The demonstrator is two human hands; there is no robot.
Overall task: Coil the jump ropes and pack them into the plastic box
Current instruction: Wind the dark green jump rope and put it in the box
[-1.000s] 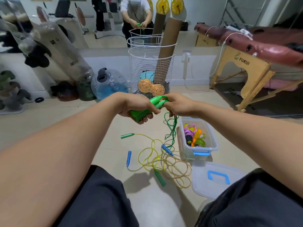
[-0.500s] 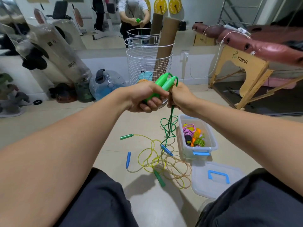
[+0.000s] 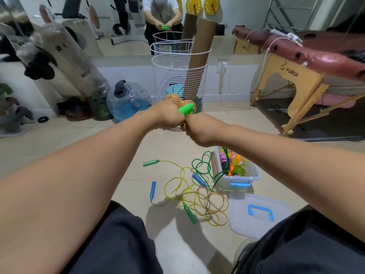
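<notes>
While my left hand [image 3: 167, 117] clamps the bright green plastic handles [image 3: 186, 109], my right hand [image 3: 197, 128] pinches the dark green cord [image 3: 221, 173] beneath — taut, I judge, for winding.

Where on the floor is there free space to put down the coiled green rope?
Bare floor lies left of the blue handle and between the green handle and the wire basket. It is crowded from the tangled ropes to the plastic box and its lid.
</notes>
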